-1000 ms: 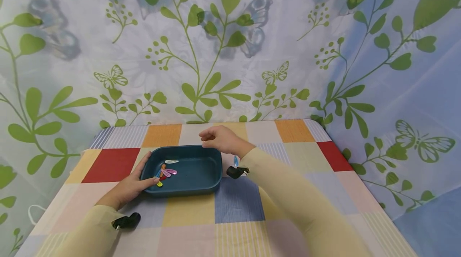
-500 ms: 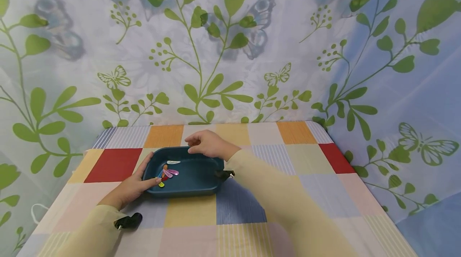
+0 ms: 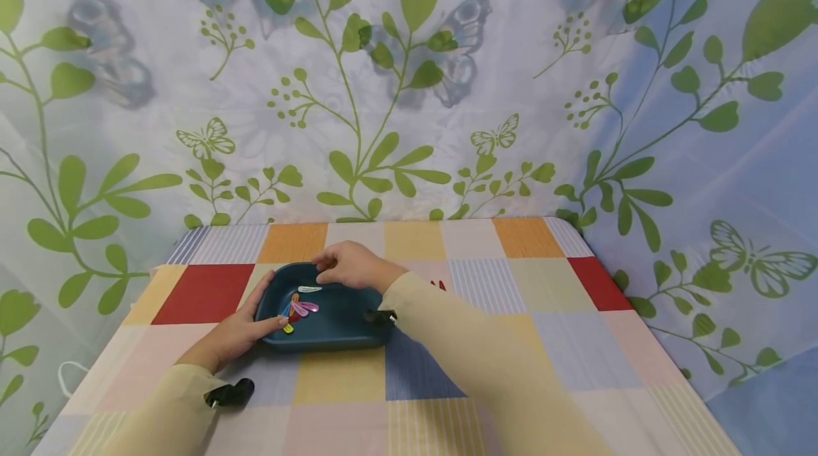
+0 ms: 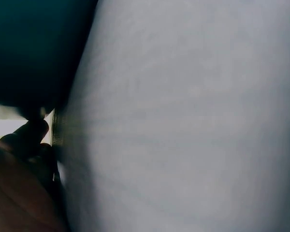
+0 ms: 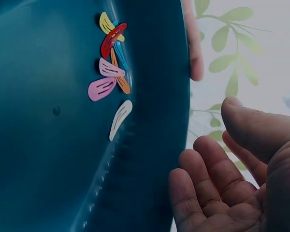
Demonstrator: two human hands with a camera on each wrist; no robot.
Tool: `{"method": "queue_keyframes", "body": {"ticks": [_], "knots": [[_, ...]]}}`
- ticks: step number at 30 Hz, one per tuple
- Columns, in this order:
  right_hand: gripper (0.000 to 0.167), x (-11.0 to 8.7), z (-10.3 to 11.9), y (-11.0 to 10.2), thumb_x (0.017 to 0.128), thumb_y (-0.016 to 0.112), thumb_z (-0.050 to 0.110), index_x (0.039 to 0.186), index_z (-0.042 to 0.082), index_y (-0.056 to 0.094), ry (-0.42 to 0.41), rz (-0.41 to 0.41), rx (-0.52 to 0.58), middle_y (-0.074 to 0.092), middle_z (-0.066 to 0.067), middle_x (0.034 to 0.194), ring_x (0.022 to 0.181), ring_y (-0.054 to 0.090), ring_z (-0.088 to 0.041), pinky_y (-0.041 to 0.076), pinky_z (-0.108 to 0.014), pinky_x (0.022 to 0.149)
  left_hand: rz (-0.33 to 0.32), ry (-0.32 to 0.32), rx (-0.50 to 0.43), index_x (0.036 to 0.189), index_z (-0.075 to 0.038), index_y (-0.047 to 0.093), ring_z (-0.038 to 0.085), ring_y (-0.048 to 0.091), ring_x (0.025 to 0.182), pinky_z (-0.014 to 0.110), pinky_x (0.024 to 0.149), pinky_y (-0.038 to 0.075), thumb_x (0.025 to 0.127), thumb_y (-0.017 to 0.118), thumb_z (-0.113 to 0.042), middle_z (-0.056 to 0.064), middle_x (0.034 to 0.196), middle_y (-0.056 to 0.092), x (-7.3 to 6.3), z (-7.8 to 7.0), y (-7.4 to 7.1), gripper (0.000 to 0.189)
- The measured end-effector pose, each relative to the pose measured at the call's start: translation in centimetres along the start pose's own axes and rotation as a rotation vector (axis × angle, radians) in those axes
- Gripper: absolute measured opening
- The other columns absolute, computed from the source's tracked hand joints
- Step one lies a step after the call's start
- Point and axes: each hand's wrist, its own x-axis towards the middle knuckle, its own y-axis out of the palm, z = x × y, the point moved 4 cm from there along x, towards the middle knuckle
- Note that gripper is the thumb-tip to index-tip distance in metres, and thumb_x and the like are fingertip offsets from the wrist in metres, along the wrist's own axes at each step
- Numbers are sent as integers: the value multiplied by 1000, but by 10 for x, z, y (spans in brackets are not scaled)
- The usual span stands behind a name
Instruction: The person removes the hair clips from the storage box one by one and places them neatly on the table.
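Observation:
Several snap hair clips lie in the left part of a dark teal tray [image 3: 345, 335]. A white hair clip [image 5: 120, 121] is set apart from an overlapping pile with a yellow hair clip [image 5: 105, 23], a red hair clip [image 5: 112, 43], an orange hair clip [image 5: 123, 87], a blue one and pink hair clips [image 5: 101, 89]. My left hand [image 3: 233, 332] holds the tray's left end, thumb over the rim and fingers along the outside. Over the far side of the tray hovers my right hand [image 3: 351, 263], fingers loosely bent with nothing in them, close to the white clip.
Small red hair clips [image 3: 438, 285] lie on the patchwork tablecloth [image 3: 441, 427] right of the tray, partly behind the right sleeve [image 3: 460, 328]. A leaf-patterned curtain [image 3: 409, 122] hangs behind the table. Black wrist cameras sit on both cuffs.
My right hand has moved left from beyond the tray's far right corner to above its inside. The sleeve now covers a blue clip, while red clips show beside it. The left hand stays put.

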Motion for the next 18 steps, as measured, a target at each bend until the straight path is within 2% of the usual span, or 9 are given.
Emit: {"method": "queue_keyframes", "body": {"ticks": [7,12,18], "knots": [[43,10,1,16,100,74,20,141,11,68,7,42,-57,75,-7,131,118,69,-14,58,-22,94,2,6,4,166,-44,-17,58,10,152,71,112,44,95,72,-50,27,174,-3,-1,-2,1,113],[41,21,-2,27,98,76,22,138,14,71,2,75,-136,77,-3,123,109,69,-10,56,-21,91,7,10,8,165,-45,-17,58,8,153,72,112,43,95,72,-50,26,174,-5,-1,-1,1,113],[41,30,-7,38,99,76,24,139,16,71,-6,123,-217,78,2,114,99,68,-7,55,-19,83,10,18,-11,165,-46,-16,56,9,153,75,115,37,97,71,-48,25,174,-5,-1,-1,1,111]]}}
